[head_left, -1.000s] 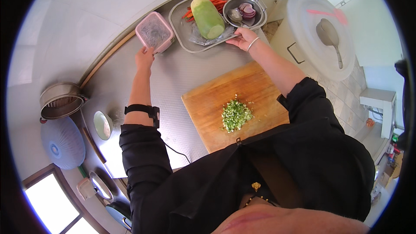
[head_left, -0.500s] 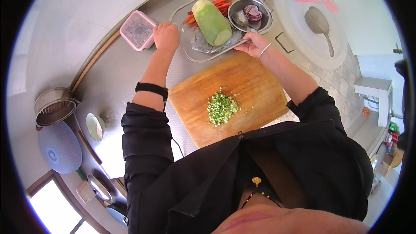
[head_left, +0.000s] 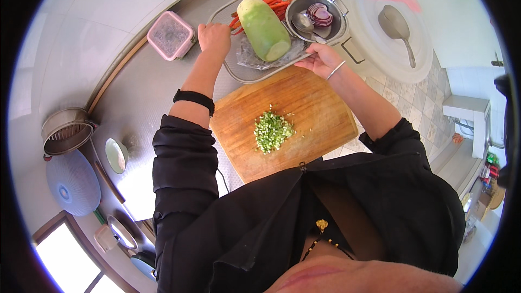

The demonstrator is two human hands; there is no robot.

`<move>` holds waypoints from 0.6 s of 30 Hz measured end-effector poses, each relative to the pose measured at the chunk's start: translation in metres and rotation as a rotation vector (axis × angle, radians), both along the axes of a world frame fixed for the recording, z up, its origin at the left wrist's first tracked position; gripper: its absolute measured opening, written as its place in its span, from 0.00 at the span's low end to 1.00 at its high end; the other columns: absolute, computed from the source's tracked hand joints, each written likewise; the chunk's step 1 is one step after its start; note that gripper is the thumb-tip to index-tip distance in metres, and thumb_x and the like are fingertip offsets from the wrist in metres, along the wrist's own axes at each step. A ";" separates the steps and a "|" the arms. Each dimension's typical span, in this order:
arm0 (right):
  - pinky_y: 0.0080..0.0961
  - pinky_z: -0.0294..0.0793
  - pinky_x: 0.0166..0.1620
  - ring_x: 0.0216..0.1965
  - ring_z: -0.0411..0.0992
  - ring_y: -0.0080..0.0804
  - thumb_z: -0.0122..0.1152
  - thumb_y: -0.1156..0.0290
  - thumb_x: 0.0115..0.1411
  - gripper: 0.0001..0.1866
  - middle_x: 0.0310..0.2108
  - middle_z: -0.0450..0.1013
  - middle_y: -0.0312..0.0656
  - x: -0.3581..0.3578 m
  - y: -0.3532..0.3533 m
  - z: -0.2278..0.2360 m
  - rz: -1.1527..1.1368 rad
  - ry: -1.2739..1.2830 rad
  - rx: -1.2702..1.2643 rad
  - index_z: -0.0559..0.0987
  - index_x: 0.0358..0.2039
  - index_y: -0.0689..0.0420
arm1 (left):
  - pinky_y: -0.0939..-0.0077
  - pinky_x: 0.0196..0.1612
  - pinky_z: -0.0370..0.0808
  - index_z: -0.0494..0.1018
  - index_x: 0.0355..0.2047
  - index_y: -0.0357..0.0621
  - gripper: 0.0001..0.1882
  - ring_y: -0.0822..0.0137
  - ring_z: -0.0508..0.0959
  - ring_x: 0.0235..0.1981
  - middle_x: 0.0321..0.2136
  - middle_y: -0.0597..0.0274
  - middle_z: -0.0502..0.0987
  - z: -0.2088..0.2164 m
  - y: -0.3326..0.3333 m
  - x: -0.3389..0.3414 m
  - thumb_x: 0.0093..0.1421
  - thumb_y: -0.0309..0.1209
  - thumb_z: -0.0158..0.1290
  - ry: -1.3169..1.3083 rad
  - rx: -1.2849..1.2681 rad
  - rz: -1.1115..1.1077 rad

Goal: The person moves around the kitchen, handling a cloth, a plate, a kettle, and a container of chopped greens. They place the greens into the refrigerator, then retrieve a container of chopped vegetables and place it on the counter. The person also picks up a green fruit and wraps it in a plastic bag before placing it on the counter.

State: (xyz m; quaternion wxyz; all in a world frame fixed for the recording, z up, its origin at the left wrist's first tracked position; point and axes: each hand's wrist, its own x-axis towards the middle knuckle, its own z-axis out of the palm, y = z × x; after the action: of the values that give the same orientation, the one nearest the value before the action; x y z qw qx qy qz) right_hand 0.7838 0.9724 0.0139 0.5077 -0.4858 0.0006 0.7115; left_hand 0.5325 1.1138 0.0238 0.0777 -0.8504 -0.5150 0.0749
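A rectangular wire-mesh basket (head_left: 251, 82) lies across the far part of the counter, its near rim over the far edge of the wooden cutting board (head_left: 317, 114). My left hand (head_left: 214, 39) is closed on its left side. My right hand (head_left: 321, 59) grips the near rim toward the right, thumb on top. Inside the basket are a pale green radish-like vegetable (head_left: 263, 30), several red carrots (head_left: 280, 3), a crumpled clear plastic bag (head_left: 248, 58) and a metal bowl (head_left: 339, 26). That bowl holds sliced red onion (head_left: 319, 15) and a spoon (head_left: 302, 23). Chopped green onion (head_left: 273, 132) is heaped on the board.
A pink-rimmed lidded box (head_left: 171, 36) stands left of my left hand. On the right, a white round lid (head_left: 374, 57) carries a metal ladle (head_left: 396, 24). Farther left are a small pale bowl (head_left: 116, 155), a metal pot (head_left: 68, 132) and a blue dish-shaped cover (head_left: 73, 184).
Both hands have shifted the basket slightly right and toward me, with its contents. The gap from the pink box has widened, and the basket overlaps the board more.
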 end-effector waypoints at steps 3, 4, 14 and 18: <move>0.53 0.72 0.47 0.41 0.72 0.49 0.46 0.81 0.49 0.10 0.37 0.70 0.51 -0.002 -0.002 0.006 0.002 -0.006 0.007 0.68 0.35 0.65 | 0.66 0.42 0.63 0.78 0.24 0.46 0.05 0.63 0.75 0.38 0.30 0.62 0.77 0.004 0.001 -0.002 0.48 0.31 0.54 -0.057 0.006 0.003; 0.53 0.72 0.47 0.42 0.72 0.49 0.46 0.81 0.49 0.10 0.37 0.70 0.52 -0.003 -0.002 0.007 0.007 -0.002 0.008 0.68 0.35 0.65 | 0.66 0.43 0.63 0.78 0.24 0.46 0.05 0.63 0.76 0.37 0.30 0.62 0.77 0.004 0.000 -0.001 0.48 0.31 0.54 -0.048 0.003 0.015; 0.53 0.70 0.50 0.40 0.72 0.47 0.49 0.81 0.48 0.08 0.36 0.70 0.50 0.023 -0.006 0.008 -0.061 -0.047 -0.002 0.69 0.32 0.64 | 0.56 0.44 0.67 0.75 0.23 0.45 0.07 0.51 0.75 0.36 0.32 0.52 0.77 0.004 0.075 -0.125 0.47 0.34 0.54 -0.939 0.335 0.247; 0.49 0.74 0.46 0.39 0.73 0.46 0.49 0.80 0.50 0.07 0.34 0.72 0.49 0.050 -0.018 0.019 -0.059 -0.097 -0.036 0.70 0.32 0.64 | 0.65 0.34 0.71 0.74 0.24 0.45 0.08 0.58 0.75 0.33 0.34 0.54 0.77 -0.021 0.125 -0.206 0.48 0.35 0.55 -0.664 0.421 0.322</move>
State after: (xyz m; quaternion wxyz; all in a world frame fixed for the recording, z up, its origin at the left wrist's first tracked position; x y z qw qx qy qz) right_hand 0.8334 0.9547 0.0330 0.5191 -0.5287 0.0031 0.6715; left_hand 0.3262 1.2385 0.0025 0.0669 -0.7026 -0.6424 -0.2988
